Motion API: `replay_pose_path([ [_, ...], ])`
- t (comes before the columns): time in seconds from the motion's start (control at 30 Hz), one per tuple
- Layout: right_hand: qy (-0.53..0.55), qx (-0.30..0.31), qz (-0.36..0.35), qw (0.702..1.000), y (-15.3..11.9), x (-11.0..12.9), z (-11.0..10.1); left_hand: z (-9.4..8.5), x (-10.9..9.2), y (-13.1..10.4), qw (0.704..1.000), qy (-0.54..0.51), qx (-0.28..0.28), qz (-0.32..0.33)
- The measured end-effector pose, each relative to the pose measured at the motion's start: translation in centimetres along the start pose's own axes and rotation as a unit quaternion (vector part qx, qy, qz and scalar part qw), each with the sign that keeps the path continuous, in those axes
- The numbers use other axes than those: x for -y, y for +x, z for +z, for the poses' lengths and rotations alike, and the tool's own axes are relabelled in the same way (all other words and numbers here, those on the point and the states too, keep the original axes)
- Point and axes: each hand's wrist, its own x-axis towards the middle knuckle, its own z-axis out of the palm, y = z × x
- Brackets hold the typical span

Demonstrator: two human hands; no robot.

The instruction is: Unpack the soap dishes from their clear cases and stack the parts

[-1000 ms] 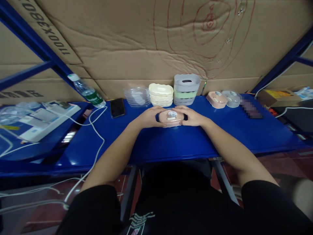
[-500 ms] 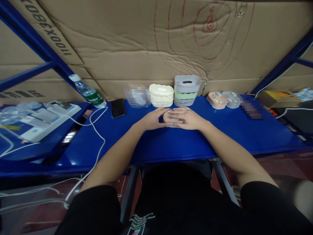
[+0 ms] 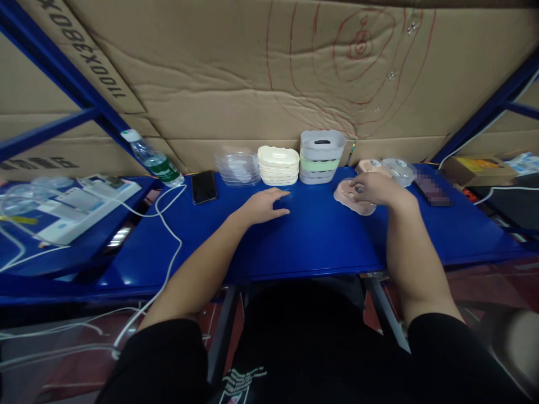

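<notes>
My right hand [image 3: 379,188] grips a pinkish soap box [image 3: 347,203] from above, at the right part of the table. The box looks slightly tilted and part of it is hidden under my fingers. Just behind it stand a peach soap box [image 3: 369,165] and a grey-white soap box [image 3: 399,170], side by side. My left hand [image 3: 264,206] is open over the middle of the table, thumb and fingers apart, with nothing in it. Behind it sits a stack of cream trays [image 3: 278,165].
Clear lids [image 3: 238,168] are stacked left of the cream trays. Grey and green soap box bases [image 3: 322,151] form a stack on their right. A phone [image 3: 204,187], a water bottle [image 3: 154,160] and a white cable [image 3: 170,227] lie on the left. Cardboard [image 3: 210,67] walls the back.
My right hand has carried the pinkish soap box from between both hands over to the right, near the two other boxes. My left hand stays in place, now empty.
</notes>
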Motion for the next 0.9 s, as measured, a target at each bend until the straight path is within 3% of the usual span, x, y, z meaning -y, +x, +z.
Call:
replay_pose_path([
  [0.1,-0.007,0.034,0.124,0.992,-1.5,-3.7,-1.9,-0.1,0.0,0.0,1.000,0.005,0.000,0.006],
  [0.3,0.013,0.025,0.254,0.967,-4.4,-9.7,-2.9,-0.2,-0.2,-0.1,0.999,0.040,0.016,-0.003],
  [0.47,0.016,0.007,0.269,0.963,-5.8,-10.8,-2.7,-0.1,0.0,0.1,0.999,0.041,0.017,-0.004],
  [0.7,0.073,-0.080,0.404,0.908,-6.8,-10.5,-2.5,-0.1,0.1,0.2,0.999,0.050,0.021,0.003],
  [0.83,0.070,-0.133,0.404,0.902,-6.6,-11.3,-1.8,-0.1,0.1,0.2,0.998,0.052,0.021,-0.001],
  [0.9,0.020,-0.164,0.384,0.908,-6.4,-12.2,-1.2,-0.1,0.1,0.2,0.998,0.053,0.021,0.000],
])
